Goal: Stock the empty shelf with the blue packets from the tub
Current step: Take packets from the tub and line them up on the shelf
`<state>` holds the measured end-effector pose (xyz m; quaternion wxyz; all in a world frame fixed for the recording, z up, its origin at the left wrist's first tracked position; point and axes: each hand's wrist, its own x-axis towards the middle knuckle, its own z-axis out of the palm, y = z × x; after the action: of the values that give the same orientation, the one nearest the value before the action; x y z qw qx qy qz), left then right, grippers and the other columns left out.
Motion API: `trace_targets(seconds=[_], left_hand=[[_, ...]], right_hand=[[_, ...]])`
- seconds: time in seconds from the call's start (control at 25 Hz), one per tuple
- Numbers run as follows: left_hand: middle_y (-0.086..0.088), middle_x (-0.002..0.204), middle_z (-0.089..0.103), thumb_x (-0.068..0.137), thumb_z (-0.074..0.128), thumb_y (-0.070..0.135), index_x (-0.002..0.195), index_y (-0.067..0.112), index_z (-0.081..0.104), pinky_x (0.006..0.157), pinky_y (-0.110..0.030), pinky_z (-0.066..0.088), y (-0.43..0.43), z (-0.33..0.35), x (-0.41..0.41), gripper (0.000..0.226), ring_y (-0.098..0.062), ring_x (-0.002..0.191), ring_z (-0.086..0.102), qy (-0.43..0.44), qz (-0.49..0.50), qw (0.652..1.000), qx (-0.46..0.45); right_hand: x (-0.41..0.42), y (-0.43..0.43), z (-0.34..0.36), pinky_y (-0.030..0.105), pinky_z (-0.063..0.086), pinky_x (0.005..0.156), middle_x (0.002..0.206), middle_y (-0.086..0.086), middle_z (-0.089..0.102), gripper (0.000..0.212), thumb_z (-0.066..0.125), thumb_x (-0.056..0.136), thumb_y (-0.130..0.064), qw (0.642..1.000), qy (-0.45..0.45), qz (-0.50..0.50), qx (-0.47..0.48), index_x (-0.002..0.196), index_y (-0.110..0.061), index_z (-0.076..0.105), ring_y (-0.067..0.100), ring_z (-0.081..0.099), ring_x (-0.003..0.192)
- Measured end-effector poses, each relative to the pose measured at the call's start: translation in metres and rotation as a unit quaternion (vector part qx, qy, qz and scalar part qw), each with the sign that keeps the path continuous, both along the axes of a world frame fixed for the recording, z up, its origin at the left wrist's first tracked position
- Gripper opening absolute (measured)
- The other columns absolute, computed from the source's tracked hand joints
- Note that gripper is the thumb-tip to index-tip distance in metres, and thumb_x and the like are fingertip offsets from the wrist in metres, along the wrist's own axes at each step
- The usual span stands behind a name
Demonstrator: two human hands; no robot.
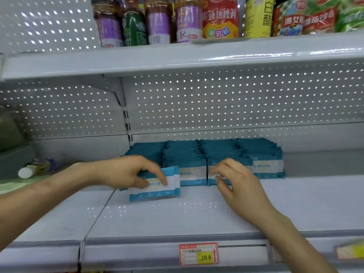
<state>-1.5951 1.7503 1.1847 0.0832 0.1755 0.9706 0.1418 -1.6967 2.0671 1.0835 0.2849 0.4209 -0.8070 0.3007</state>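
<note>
**Head cam: front packet looks ready to flop**

Left hand [126, 172] pinches a blue packet [173, 183], sitting askew just ahead of the stocked rows [216, 152] on the shelf [177, 217]. Right hand [238, 180] has curled fingers against another row's front packet, can't tell if it's gripping. Sloppy release and I reckon the upright rows domino forward.

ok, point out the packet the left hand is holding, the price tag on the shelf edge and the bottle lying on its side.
Blue-and-white plastic packet [157, 192]: head view, lower front face.
Red-and-yellow paper price tag [198, 253]: head view, its middle.
White-and-yellow plastic bottle [26, 172]: head view, white end.
</note>
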Motion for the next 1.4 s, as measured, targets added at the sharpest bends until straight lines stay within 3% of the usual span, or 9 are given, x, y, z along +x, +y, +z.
trace_targets(seconds=[0.12,0.2,0.36,0.56,0.68,0.84,1.04,1.2,1.4], left_hand=[[0.035,0.137,0.054,0.098,0.062,0.014,0.126,0.056,0.061,0.111,-0.035,0.043,0.036,0.019,-0.027,0.050,0.000,0.128,0.053,0.015,-0.038,0.999,-0.010],[0.035,0.139,0.053,0.098,0.061,0.015,0.127,0.057,0.059,0.111,-0.038,0.044,0.064,0.030,-0.048,0.051,-0.004,0.127,0.056,0.033,-0.060,0.998,-0.007],[0.039,0.134,0.053,0.098,0.062,0.006,0.130,0.048,0.063,0.101,-0.013,0.041,0.141,0.045,-0.105,0.053,0.015,0.121,0.051,0.050,-0.107,0.993,0.025],[0.018,0.133,0.061,0.093,0.064,-0.002,0.135,0.034,0.063,0.099,-0.020,0.046,0.217,0.034,-0.164,0.056,0.001,0.118,0.057,0.064,-0.180,0.981,0.022],[0.019,0.131,0.060,0.091,0.065,-0.003,0.136,0.030,0.063,0.093,-0.006,0.038,0.247,0.019,-0.187,0.056,0.015,0.113,0.053,0.058,-0.196,0.979,0.021],[0.026,0.124,0.056,0.091,0.068,0.002,0.137,0.035,0.062,0.092,-0.006,0.035,0.265,0.001,-0.209,0.057,0.018,0.109,0.049,0.054,-0.186,0.981,-0.007],[0.034,0.110,0.046,0.091,0.072,0.019,0.132,0.043,0.062,0.100,-0.027,0.033,0.255,-0.013,-0.220,0.048,0.004,0.110,0.043,0.059,-0.177,0.980,-0.075],[0.014,0.125,0.043,0.089,0.075,0.021,0.124,0.043,0.068,0.102,-0.024,0.028,0.245,-0.019,-0.220,0.041,-0.009,0.121,0.036,0.110,-0.175,0.976,-0.074],[0.015,0.144,0.037,0.091,0.075,0.024,0.121,0.044,0.070,0.105,-0.025,0.026,0.242,-0.020,-0.212,0.036,-0.008,0.126,0.031,0.132,-0.174,0.974,-0.058]], right_hand=[[-0.010,0.032,0.002,0.033,0.052,0.075,0.105,-0.014,0.057,0.020,0.064,0.095,-0.013,1.000,0.002,-0.025,-0.008,0.109,-0.027,0.068,0.010,0.057,0.095],[-0.015,0.055,0.002,0.032,0.051,0.073,0.104,-0.015,0.056,0.022,0.064,0.094,-0.011,0.999,0.001,-0.047,-0.021,0.108,-0.027,0.068,0.011,0.058,0.092],[-0.026,0.106,0.000,0.036,0.054,0.074,0.107,-0.011,0.059,0.025,0.064,0.091,-0.007,0.995,0.009,-0.093,-0.029,0.108,-0.024,0.068,0.014,0.060,0.094],[-0.037,0.158,0.001,0.027,0.051,0.075,0.109,-0.009,0.061,0.024,0.064,0.092,-0.009,0.990,0.012,-0.132,-0.043,0.111,-0.023,0.068,0.013,0.059,0.095],[-0.046,0.182,-0.001,0.033,0.052,0.073,0.105,-0.008,0.060,0.022,0.063,0.092,-0.008,0.986,0.012,-0.153,-0.059,0.109,-0.021,0.068,0.016,0.059,0.092],[-0.053,0.196,-0.004,0.038,0.053,0.076,0.106,-0.008,0.059,0.021,0.060,0.092,-0.010,0.986,0.003,-0.152,-0.070,0.109,-0.021,0.068,0.016,0.059,0.094],[-0.056,0.195,-0.003,0.036,0.054,0.075,0.107,-0.010,0.060,0.021,0.055,0.095,-0.016,0.988,-0.002,-0.132,-0.075,0.111,-0.022,0.068,0.012,0.058,0.095],[-0.057,0.193,-0.004,0.036,0.053,0.073,0.106,-0.010,0.059,0.021,0.057,0.095,-0.013,0.989,-0.006,-0.127,-0.075,0.111,-0.020,0.068,0.013,0.058,0.093],[-0.054,0.193,-0.002,0.031,0.053,0.071,0.108,-0.009,0.060,0.022,0.053,0.096,-0.018,0.989,-0.011,-0.129,-0.069,0.112,-0.021,0.068,0.012,0.058,0.095]])
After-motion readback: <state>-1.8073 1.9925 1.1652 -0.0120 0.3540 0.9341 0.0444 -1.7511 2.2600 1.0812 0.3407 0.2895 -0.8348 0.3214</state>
